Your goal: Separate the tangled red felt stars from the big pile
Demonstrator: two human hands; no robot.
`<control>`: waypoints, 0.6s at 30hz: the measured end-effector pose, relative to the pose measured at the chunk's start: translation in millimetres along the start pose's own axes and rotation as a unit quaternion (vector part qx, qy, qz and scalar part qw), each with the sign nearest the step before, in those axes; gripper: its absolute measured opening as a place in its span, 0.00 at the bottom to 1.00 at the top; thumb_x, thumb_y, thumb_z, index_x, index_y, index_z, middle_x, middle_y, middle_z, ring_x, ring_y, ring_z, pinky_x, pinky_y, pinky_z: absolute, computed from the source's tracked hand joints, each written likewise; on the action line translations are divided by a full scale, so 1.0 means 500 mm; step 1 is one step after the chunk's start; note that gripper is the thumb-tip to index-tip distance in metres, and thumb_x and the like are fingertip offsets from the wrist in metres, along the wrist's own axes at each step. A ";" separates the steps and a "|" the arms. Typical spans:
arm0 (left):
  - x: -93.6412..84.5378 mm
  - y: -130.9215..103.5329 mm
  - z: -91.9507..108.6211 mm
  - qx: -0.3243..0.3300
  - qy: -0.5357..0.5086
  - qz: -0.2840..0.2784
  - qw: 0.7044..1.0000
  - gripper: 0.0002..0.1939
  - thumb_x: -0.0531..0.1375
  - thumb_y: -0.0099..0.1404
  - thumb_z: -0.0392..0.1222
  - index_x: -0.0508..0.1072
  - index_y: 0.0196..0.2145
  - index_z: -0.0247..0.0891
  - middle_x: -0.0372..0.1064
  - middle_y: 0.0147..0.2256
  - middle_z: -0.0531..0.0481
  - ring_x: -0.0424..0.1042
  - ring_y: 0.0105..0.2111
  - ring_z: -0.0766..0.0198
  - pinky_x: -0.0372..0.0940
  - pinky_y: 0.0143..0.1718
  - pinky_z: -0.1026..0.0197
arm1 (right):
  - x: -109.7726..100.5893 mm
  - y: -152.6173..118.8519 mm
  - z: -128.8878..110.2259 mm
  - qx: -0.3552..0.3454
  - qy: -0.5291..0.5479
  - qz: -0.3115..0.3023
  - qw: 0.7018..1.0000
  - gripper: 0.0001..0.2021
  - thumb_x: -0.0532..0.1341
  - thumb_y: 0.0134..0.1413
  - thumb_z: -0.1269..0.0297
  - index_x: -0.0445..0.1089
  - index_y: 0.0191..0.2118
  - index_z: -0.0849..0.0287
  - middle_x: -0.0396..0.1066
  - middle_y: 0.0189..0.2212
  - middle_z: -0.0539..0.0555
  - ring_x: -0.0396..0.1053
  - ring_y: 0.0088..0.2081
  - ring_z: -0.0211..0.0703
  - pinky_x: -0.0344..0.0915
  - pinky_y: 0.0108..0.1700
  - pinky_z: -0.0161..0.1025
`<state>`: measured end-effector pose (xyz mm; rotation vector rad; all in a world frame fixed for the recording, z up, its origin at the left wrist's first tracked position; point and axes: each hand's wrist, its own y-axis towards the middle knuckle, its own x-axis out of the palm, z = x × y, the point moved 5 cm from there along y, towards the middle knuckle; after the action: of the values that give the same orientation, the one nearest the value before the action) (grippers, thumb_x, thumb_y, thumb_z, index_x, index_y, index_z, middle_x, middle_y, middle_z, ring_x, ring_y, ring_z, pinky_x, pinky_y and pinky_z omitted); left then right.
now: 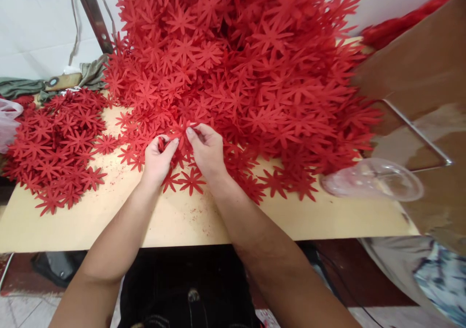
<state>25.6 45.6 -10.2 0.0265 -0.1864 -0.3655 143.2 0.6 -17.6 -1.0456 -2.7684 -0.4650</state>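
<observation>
At the far left edge a clear plastic bag (7, 121) lies against the worktop (182, 218), a pale board. Just beside it a low heap (54, 143) of red flower cut-outs spreads flat over the left part of the board, reaching near the front edge. Behind that heap lie a grey-green cloth (87, 73) and a wooden handle (63, 81), and a dark metal bar (92, 14) slants up toward the white wall.

The left hand (157, 159) sits near the middle of the board, fingers curled, pinching a red piece between thumb and fingertips. Touching it at the fingertips, the right hand (207, 150) is closed on the same flower (181, 131), which the two hands hold together at the foot of the big pile (240, 60). Whether it is one flower or several stacked I cannot tell. Loose flowers lie on the board just under both wrists, with red crumbs scattered around them.

The big pile rises behind and to the right of the hands, filling the middle of the view and spilling down to the board.

Right of it, a clear plastic lid (373, 178) rests at the board's right end, touching the pile's edge. Beyond stands a brown board (418, 60) with a metal rod (418, 131) across it. At the lower right, patterned fabric (437, 274) shows.
</observation>
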 end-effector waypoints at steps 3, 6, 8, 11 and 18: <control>-0.005 0.004 -0.004 0.005 0.005 0.005 1.000 0.12 0.64 0.49 0.41 0.63 0.21 0.36 0.58 0.19 0.59 0.56 0.21 0.75 0.55 0.26 0.69 | -0.029 0.014 0.001 0.026 0.036 0.063 0.997 0.10 0.62 0.46 0.56 0.66 0.29 0.57 0.64 0.25 0.46 0.63 0.28 0.32 0.63 0.34 0.33; -0.011 0.009 -0.007 0.008 0.005 0.015 1.000 0.11 0.63 0.51 0.40 0.64 0.21 0.36 0.58 0.19 0.59 0.57 0.21 0.75 0.56 0.26 0.69 | -0.053 0.026 0.006 0.067 0.069 0.118 0.988 0.13 0.64 0.42 0.55 0.61 0.25 0.57 0.60 0.21 0.44 0.57 0.23 0.29 0.60 0.27 0.31; -0.014 0.011 -0.008 0.004 0.004 0.028 1.000 0.09 0.63 0.51 0.38 0.65 0.22 0.36 0.59 0.20 0.59 0.57 0.21 0.75 0.56 0.27 0.70 | -0.051 0.028 0.009 0.081 0.068 0.104 0.989 0.16 0.65 0.40 0.53 0.60 0.24 0.57 0.58 0.19 0.43 0.55 0.21 0.28 0.57 0.24 0.30; -0.017 0.011 -0.010 -0.007 0.002 0.039 0.999 0.05 0.62 0.52 0.36 0.68 0.24 0.36 0.62 0.21 0.58 0.58 0.21 0.75 0.56 0.26 0.70 | -0.035 0.024 0.005 0.058 0.035 0.057 0.996 0.19 0.64 0.40 0.48 0.59 0.23 0.57 0.55 0.16 0.43 0.52 0.19 0.28 0.52 0.21 0.31; -0.017 0.009 -0.006 0.008 0.004 0.039 0.999 0.06 0.64 0.52 0.37 0.71 0.28 0.36 0.64 0.22 0.58 0.60 0.22 0.76 0.58 0.27 0.71 | -0.024 0.012 -0.013 0.010 -0.060 0.041 0.997 0.26 0.58 0.44 0.41 0.50 0.17 0.58 0.46 0.15 0.43 0.44 0.20 0.27 0.47 0.23 0.32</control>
<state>19.8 52.9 -14.3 0.0363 -0.1825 -0.2855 156.6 -4.8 -13.0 -1.2150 -2.8139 -0.3755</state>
